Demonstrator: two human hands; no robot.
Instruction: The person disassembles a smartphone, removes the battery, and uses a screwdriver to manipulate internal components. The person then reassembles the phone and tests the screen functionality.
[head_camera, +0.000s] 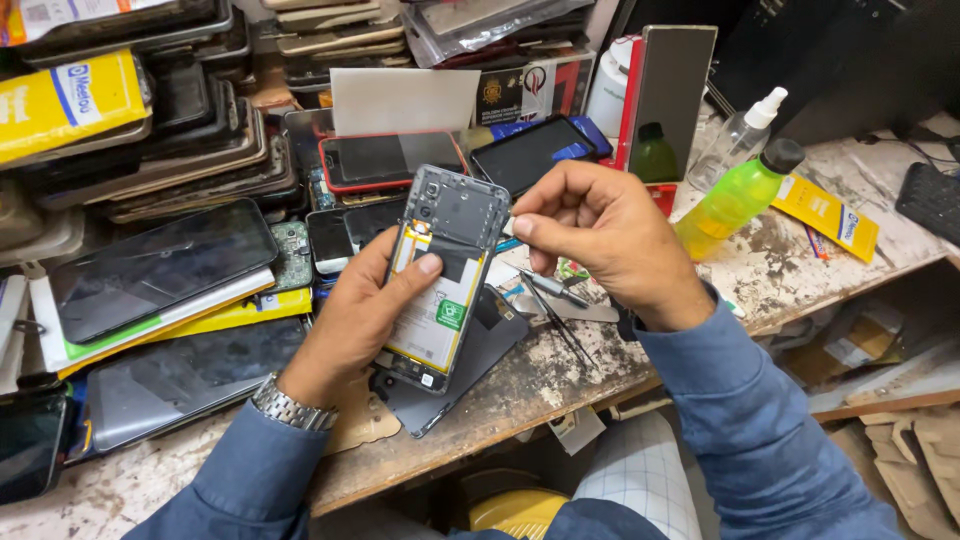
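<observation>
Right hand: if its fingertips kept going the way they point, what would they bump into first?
The right hand points left, fingertips almost at the opened phone held by the left hand. It would probably meet that phone's upper right edge first.

We hold an opened phone (445, 275) in our left hand (355, 320), thumb on its battery (432, 318). Our right hand (600, 240) pinches at the phone's upper right edge. Tweezers (555, 320) lie on the bench (780, 265) below, a green bottle (735, 200) stands to the right, and stacked phones (160, 150) sit left.
</observation>
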